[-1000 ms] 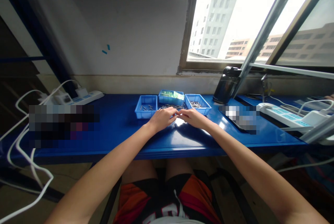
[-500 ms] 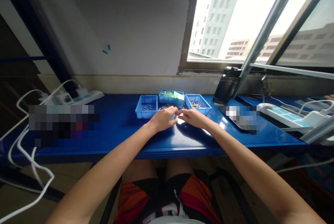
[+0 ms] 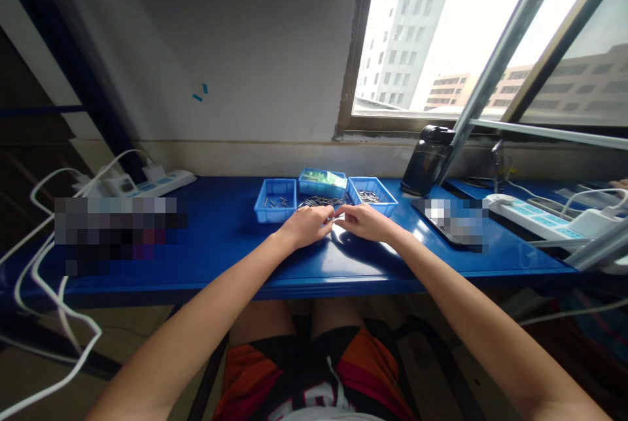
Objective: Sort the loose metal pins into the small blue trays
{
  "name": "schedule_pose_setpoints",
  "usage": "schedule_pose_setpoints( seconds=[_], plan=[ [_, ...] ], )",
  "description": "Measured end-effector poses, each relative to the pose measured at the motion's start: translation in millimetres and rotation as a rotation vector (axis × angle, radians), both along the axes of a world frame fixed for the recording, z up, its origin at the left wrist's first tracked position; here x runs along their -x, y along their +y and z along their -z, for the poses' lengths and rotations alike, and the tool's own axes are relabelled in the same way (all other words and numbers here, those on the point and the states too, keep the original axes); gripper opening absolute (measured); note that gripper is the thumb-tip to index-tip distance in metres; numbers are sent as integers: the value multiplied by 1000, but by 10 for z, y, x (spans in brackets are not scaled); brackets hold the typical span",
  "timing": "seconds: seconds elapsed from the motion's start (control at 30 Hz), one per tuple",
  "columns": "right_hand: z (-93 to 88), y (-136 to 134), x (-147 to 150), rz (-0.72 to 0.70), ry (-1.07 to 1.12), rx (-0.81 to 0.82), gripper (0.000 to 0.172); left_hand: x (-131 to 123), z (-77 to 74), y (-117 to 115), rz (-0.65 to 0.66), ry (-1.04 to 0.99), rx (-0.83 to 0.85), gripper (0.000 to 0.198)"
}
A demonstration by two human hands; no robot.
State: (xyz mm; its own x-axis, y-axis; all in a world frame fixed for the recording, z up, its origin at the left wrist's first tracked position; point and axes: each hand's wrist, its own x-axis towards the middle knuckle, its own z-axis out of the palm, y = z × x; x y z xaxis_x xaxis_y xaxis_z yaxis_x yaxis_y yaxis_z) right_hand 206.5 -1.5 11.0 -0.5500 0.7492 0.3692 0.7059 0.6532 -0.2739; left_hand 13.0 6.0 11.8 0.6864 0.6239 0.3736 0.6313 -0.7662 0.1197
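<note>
My left hand (image 3: 310,225) and my right hand (image 3: 362,220) meet fingertip to fingertip above the blue table, both closed in a pinch. Whatever lies between the fingers is too small and hidden to name. Right behind them spreads a pile of small metal pieces (image 3: 321,201). To the left of the pile, a blue bin (image 3: 275,214) holds several slim metal pieces. The right-hand blue bin (image 3: 387,203) contains a heap of similar shiny pieces (image 3: 367,196). Behind the pile is a third blue bin (image 3: 321,189) with a green-and-clear plastic packet (image 3: 324,178) in it.
A black bottle (image 3: 426,159) stands back right, with a dark phone-like slab (image 3: 449,225), partly blurred out, before it. Power strips (image 3: 537,217) and white cables lie at both sides. A pixelated patch covers things on the left. The blue table (image 3: 220,257) ends near my lap.
My fingers have shifted slightly, the left ones curling in closer to the right fingertips. The bins and the pile look the same.
</note>
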Motion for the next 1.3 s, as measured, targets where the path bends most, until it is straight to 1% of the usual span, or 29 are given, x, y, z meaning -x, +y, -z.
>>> schedule_pose_setpoints(
  seconds=[0.13, 0.37, 0.67, 1.0, 1.3],
  plan=[
    [1, 2, -3, -1, -4, -8, 24, 3, 9, 12, -8, -1, -1, 14],
    [-1, 0, -3, 2, -28, -8, 25, 9, 44, 54, 18, -22, -23, 15],
    [-11, 2, -6, 15, -32, -24, 27, 14, 40, 65, 24, -63, -18, 17],
    [9, 24, -19, 26, -69, -39, 29, 4, 50, 74, 57, -109, -70, 15],
    [-3, 18, -14, 35, -94, -27, 31, 7, 29, 51, 20, -92, -77, 16]
  ],
)
